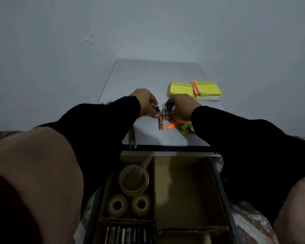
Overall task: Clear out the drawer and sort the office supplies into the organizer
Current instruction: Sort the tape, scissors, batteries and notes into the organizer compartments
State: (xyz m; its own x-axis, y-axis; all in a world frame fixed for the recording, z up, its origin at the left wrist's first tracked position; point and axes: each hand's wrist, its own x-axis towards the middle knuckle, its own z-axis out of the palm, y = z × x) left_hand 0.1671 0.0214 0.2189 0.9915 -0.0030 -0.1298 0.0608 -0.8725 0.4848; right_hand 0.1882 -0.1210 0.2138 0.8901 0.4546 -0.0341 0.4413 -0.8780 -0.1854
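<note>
Both my hands are on the white desk (pixel 148 80), close together over a few orange-and-black batteries. My left hand (pixel 144 101) pinches one battery (pixel 158 110) by its dark end. A second battery (pixel 160 124) lies flat just below it. My right hand (pixel 180 107) curls round two short batteries (pixel 164 114) standing side by side. Under the desk edge sits the cardboard organizer (pixel 183 187) in the open drawer. Its left compartment holds three rolls of clear tape (pixel 133 180). A nearer compartment holds several pens (pixel 127 235).
Two stacks of yellow-green sticky notes (pixel 195 89) lie at the desk's back right. Small orange and green paper flags (pixel 180 126) lie under my right wrist. A pale slim tool (pixel 132 138) lies near the desk's front edge. The organizer's large right compartment shows bare cardboard.
</note>
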